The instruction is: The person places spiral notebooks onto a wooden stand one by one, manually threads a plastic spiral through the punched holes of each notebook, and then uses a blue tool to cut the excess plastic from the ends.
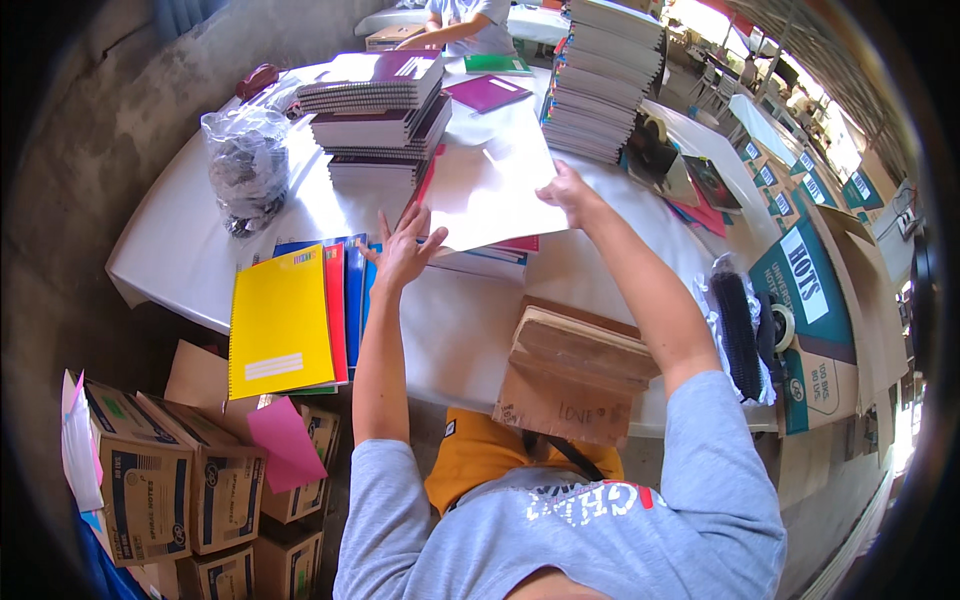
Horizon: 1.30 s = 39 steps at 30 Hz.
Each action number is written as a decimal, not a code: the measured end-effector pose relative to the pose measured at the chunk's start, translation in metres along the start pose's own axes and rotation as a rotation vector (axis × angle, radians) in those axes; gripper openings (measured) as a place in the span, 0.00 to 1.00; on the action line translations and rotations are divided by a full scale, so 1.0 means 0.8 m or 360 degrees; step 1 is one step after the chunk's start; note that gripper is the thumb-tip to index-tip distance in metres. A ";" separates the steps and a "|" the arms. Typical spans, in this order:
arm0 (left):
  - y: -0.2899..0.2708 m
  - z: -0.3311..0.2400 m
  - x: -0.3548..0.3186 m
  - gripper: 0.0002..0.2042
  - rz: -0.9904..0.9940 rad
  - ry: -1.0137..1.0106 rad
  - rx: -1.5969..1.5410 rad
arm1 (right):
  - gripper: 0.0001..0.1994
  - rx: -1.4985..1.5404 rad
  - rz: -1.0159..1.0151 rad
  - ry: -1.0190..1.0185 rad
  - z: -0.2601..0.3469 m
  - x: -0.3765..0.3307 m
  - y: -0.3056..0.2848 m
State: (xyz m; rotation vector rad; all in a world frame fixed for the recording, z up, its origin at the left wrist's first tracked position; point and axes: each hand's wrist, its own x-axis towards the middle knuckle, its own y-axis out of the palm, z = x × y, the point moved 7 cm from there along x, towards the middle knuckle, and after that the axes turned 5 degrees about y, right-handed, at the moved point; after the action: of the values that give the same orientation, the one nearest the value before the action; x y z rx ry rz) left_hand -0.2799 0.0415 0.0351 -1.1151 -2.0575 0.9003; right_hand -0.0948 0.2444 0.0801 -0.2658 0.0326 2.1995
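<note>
Over the white table, a white paper sheet [490, 200] lies on a stack with red and blue covers. My right hand [568, 196] pinches the sheet's right edge, thumb on top. My left hand [403, 248] is by its lower left corner, fingers spread apart; whether they touch the paper I cannot tell. Just left of that hand lies a fanned pile of spiral notebooks with a yellow notebook [280, 315] on top and red and blue ones under it. Nearer me is a brown wooden block jig [575, 365] at the table edge.
Spiral-bound maroon notebooks [375, 85] and a tall notebook stack [605, 80] stand behind. A plastic bag of black coils [248, 175] is at left, more black coils [735, 330] at right. Cartons [150, 490] fill the lower left; a green carton [810, 290] stands right. Another person [470, 25] is opposite.
</note>
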 end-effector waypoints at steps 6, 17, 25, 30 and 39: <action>-0.070 -0.008 -0.014 0.46 -0.0555 0.0097 -0.0127 | 0.38 -0.0247 0.0120 -0.0507 0.148 -0.144 -0.042; -0.077 -0.113 -0.193 0.22 -0.0056 0.0522 -0.1372 | 0.36 -0.1807 0.0764 -0.0613 0.125 -0.394 0.020; 0.024 -0.122 -0.244 0.15 -0.0174 0.0186 -0.1716 | 0.34 -0.0448 -0.0167 -0.0585 -0.014 -0.410 -0.139; 0.020 -0.143 -0.247 0.09 -0.0369 0.0342 -0.1601 | 0.20 0.0536 -0.0560 -0.0781 -0.109 -0.414 -0.111; 0.072 -0.076 -0.251 0.20 -0.0325 0.0129 -0.1792 | 0.26 -0.0523 -0.0520 -0.0859 -0.106 -0.432 -0.083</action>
State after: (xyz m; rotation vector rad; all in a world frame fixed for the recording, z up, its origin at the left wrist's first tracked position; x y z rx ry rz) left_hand -0.1168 -0.0938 -0.0152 -1.3561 -2.5591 -0.5173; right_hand 0.1735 0.0009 0.0717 0.1425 -0.6295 1.8761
